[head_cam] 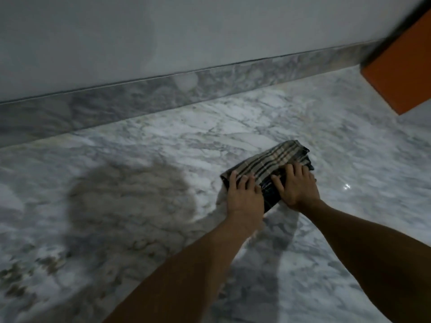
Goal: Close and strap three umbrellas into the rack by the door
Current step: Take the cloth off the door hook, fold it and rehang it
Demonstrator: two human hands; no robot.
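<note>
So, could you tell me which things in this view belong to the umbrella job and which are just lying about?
Part of the job:
- plaid folded umbrella lying on the floor
- left hand and right hand, both resting on it with fingers spread

Just there:
- marble floor
- marble skirting along the wall
- orange panel, top right

No rack is in view.

Indoor room, likely a home: polished grey-white marble floor (144,145) with glossy reflections, matching marble skirting (130,99) along a plain pale painted wall (116,38), orange panel (401,73) with a dark edge at upper right, possibly a door or cabinet, too blurred to tell; dim lighting, soft shadows on floor
</note>
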